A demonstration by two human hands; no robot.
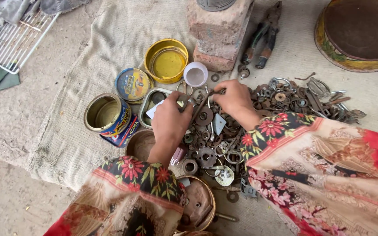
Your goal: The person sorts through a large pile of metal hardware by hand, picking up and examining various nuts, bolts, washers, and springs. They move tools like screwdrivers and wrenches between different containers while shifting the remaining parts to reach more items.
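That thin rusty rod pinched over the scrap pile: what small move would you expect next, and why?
Probably lifting it free toward a tin. Both hands, left hand and right hand, pinch the rusty rod above the heap of washers and gears, and the open rectangular tin lies right beside them.

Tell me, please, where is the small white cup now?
In the head view, the small white cup stands on the burlap cloth just above the hands, between the yellow tin lid on its left and the bricks on its right.
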